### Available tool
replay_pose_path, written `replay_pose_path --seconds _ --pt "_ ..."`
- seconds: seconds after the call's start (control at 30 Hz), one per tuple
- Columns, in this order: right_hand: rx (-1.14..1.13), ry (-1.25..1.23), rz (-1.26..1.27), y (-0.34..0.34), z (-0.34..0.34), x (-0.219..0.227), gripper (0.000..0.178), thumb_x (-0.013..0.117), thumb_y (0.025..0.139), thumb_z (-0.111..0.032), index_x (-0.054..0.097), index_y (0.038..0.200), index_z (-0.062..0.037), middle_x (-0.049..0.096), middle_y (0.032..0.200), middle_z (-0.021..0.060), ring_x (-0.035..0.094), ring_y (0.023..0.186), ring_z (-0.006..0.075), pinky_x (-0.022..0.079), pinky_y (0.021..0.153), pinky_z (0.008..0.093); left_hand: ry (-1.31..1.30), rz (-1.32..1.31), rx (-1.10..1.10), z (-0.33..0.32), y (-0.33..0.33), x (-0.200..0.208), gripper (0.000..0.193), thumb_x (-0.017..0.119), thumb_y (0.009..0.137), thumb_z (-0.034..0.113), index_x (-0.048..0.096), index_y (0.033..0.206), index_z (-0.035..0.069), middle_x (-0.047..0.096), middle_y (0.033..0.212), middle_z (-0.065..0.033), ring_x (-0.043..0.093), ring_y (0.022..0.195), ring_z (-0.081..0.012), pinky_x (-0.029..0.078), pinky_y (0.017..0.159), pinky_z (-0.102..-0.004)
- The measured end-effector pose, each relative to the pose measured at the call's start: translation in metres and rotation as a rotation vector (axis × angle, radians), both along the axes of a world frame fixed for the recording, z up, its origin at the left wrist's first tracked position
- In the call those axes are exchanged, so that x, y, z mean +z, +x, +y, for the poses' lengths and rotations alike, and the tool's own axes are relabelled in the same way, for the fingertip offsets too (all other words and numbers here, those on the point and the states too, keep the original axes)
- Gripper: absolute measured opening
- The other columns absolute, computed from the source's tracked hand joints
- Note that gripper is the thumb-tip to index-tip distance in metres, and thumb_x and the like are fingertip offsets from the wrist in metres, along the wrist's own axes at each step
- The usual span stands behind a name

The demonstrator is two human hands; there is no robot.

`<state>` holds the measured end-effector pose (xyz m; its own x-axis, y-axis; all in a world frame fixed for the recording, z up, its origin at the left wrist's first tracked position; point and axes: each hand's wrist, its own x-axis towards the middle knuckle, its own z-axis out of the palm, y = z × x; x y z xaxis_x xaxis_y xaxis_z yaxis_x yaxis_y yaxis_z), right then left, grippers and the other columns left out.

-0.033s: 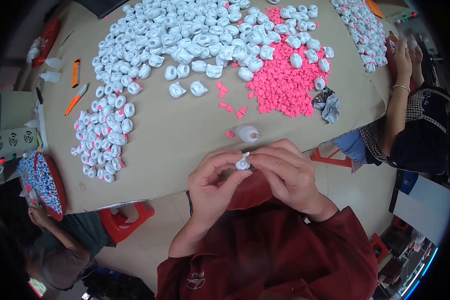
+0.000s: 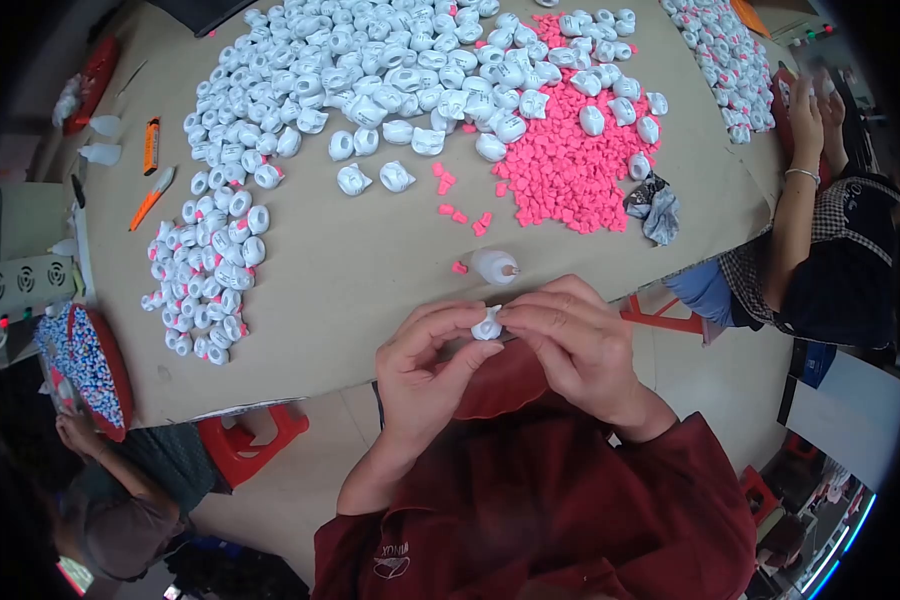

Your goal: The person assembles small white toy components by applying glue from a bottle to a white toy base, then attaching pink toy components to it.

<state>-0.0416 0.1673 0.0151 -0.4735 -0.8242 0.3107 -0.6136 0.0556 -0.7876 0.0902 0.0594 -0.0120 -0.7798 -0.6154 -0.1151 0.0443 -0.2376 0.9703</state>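
Just past the table's near edge, I hold a small white cat-head piece (image 2: 486,325) up in front of me. My left hand (image 2: 420,362) grips it between thumb and fingers. On its other side, the pinched fingertips of my right hand (image 2: 582,348) press against it; whether a tiny part is between them is hidden. A squeeze bottle (image 2: 495,267) with a narrow tip lies just beyond my fingers, a single pink piece (image 2: 459,268) beside it. Farther off are a heap of small pink pieces (image 2: 565,165) and a big pile of white cat heads (image 2: 370,65).
At the left lies a smaller group of white heads with pink bits (image 2: 208,275). Beyond it are an orange cutter (image 2: 152,198) and an orange box (image 2: 152,146). A crumpled grey cloth (image 2: 658,212) sits right of the pink heap. Co-workers sit at both sides, near red stools (image 2: 255,440).
My right hand has shifted very slightly at the white cat-head piece. Everything else stays as it was.
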Motion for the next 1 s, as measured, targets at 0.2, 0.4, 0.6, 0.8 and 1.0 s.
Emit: replay_pose_path --seconds 0.2,0.4,0.6,0.8,1.0 --pt "0.055 0.03 -0.139 -0.01 0.0 -0.001 0.018 0.071 0.068 -0.001 0.066 0.086 -0.001 0.063 0.078 0.0084 0.057 0.071 0.0207 0.048 0.061 0.0294 -0.02 0.022 -0.119 -0.007 0.003 -0.001 0.035 0.064 0.076 -0.011 0.058 0.11 -0.003 0.058 0.11 -0.0128 0.06 0.098 -0.0172 0.051 0.084 -0.0268" --pt "0.022 -0.05 -0.081 -0.002 -0.005 -0.008 0.018 0.07 0.067 0.003 0.065 0.085 -0.0004 0.062 0.079 0.0079 0.057 0.071 0.0214 0.047 0.06 0.0293 0.165 0.012 -0.05 -0.006 0.002 0.001 0.033 0.061 0.078 -0.011 0.056 0.11 -0.005 0.059 0.112 -0.0152 0.059 0.102 -0.0181 0.049 0.087 -0.027" --pt "0.052 -0.104 -0.032 0.001 -0.007 -0.007 0.022 0.069 0.065 0.005 0.064 0.087 -0.0004 0.062 0.08 0.0078 0.057 0.071 0.022 0.047 0.06 0.0293 0.104 0.043 -0.038 -0.005 0.002 0.0 0.032 0.058 0.078 -0.013 0.056 0.109 -0.006 0.058 0.114 -0.0164 0.058 0.104 -0.0186 0.047 0.089 -0.0273" --pt "-0.006 -0.108 -0.064 0.006 -0.006 -0.018 0.02 0.073 0.064 0.001 0.065 0.083 -0.0011 0.062 0.078 0.0078 0.056 0.068 0.0213 0.046 0.058 0.0292 -0.078 -0.041 -0.013 -0.013 0.004 0.005 0.027 0.063 0.075 -0.008 0.061 0.102 -0.001 0.061 0.108 -0.0135 0.06 0.097 -0.0183 0.048 0.084 -0.0288" --pt "-0.162 -0.029 -0.111 -0.007 0.002 -0.017 0.028 0.078 0.06 -0.006 0.064 0.084 -0.0028 0.061 0.077 0.007 0.055 0.071 0.0223 0.045 0.062 0.0311 -0.708 -0.375 0.404 -0.062 0.0 0.007 0.024 0.071 0.071 0.002 0.063 0.093 0.0 0.06 0.104 -0.0127 0.059 0.091 -0.0247 0.048 0.076 -0.0303"
